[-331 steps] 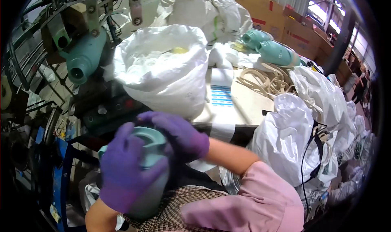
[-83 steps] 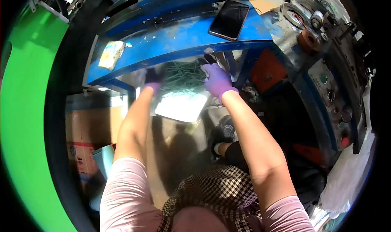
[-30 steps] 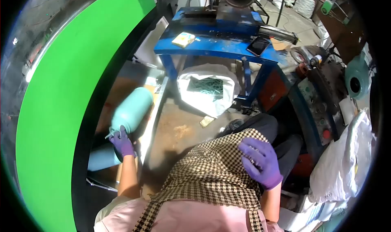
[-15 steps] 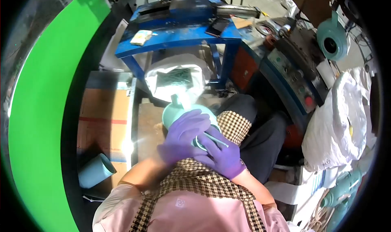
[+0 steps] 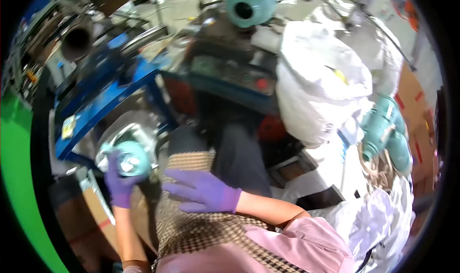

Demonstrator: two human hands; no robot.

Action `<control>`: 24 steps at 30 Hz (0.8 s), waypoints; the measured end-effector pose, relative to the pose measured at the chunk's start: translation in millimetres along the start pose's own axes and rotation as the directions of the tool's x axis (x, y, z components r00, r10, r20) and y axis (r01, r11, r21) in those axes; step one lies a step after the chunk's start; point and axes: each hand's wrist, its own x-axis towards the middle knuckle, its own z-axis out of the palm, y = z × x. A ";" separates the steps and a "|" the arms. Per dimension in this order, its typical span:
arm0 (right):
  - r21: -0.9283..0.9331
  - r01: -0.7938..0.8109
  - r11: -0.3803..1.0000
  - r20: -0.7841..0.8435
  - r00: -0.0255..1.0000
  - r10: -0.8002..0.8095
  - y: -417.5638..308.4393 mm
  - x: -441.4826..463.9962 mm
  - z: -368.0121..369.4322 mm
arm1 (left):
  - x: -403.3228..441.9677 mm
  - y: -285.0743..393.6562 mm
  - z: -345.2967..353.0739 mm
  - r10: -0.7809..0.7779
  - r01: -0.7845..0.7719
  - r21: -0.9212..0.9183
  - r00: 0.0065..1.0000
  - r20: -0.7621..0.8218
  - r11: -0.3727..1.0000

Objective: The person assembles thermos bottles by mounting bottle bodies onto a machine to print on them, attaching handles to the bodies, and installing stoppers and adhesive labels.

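Head view: the left hand [image 5: 120, 182], in a purple glove, gripped a pale turquoise, round plastic container [image 5: 136, 154] at its near left edge, fingers along the side and thumb below. The right hand [image 5: 201, 190], also purple-gloved, was empty and open, its fingers extended toward the container but well apart from it. It was positioned above a dark-and-tan checked cloth apron [image 5: 191, 232]; contact with the cloth could not be determined.

The container was in front of an open white plastic sack [image 5: 147, 129], covering part of its mouth in the view; whether the two touched could not be determined. Just beyond stood a blue metal table [image 5: 110, 100], bearing a small pale yellow packet [image 5: 68, 127] near its left end. A bright green panel [image 5: 17, 153] ran along the far left.

Ahead, a dark control box carried a round red button [image 5: 261, 84]; above it was a turquoise, bottle-shaped plastic piece [image 5: 258, 5] with a dark opening. To the right stood a large, open white woven sack [image 5: 306, 96]. Beside it lay turquoise plastic bottles [image 5: 381, 127], near tan cord [image 5: 373, 175]. Brown cardboard boxes [image 5: 414, 115] lined the right edge. Blur obscured finer detail.
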 end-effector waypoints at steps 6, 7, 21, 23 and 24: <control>-0.712 -0.205 0.671 -0.399 0.905 -0.148 -11.3 -46.2 -210.7 | 23.4 -34.2 -41.0 0.268 -0.239 0.137 0.925 -0.269 0.961; -0.876 -0.321 0.360 -0.389 0.911 -0.134 -13.5 -50.1 -246.0 | 23.9 -25.2 -44.9 0.310 -0.221 0.366 0.928 -0.205 0.904; -0.759 -0.640 -0.119 -0.532 0.504 0.681 242.3 -103.0 -435.6 | -54.1 88.0 21.7 0.391 -0.397 -0.009 0.907 -0.156 0.918; -0.730 -0.668 -0.141 -0.571 0.484 0.663 220.7 -85.0 -418.2 | -53.4 102.0 15.3 0.338 -0.333 0.104 0.940 -0.036 0.937; -0.720 -0.675 -0.159 -0.580 0.461 0.671 216.2 -80.6 -417.8 | -54.2 96.4 16.3 0.327 -0.326 0.028 0.944 -0.046 0.945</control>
